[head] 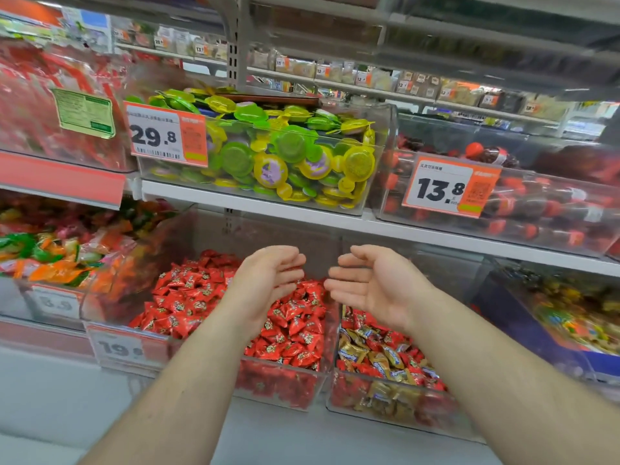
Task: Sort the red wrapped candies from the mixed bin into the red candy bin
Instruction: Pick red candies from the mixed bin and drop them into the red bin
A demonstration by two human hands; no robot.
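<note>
Left hand (268, 280) and right hand (375, 283) hover palms facing, fingers loosely spread, holding nothing. Both above the red candy bin (285, 391), which adjoins the mixed bin (385, 404) of red and gold candies on its right.

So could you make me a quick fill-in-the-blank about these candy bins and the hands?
1. Both the left hand and the right hand hold ____.
2. The red candy bin sits to the ____ of the mixed bin.
3. Besides red candies, the mixed bin holds ____ wrapped ones.
4. The price tag on the upper right bin reads ____.

Missing words: nothing; left; gold; 13.8
</note>
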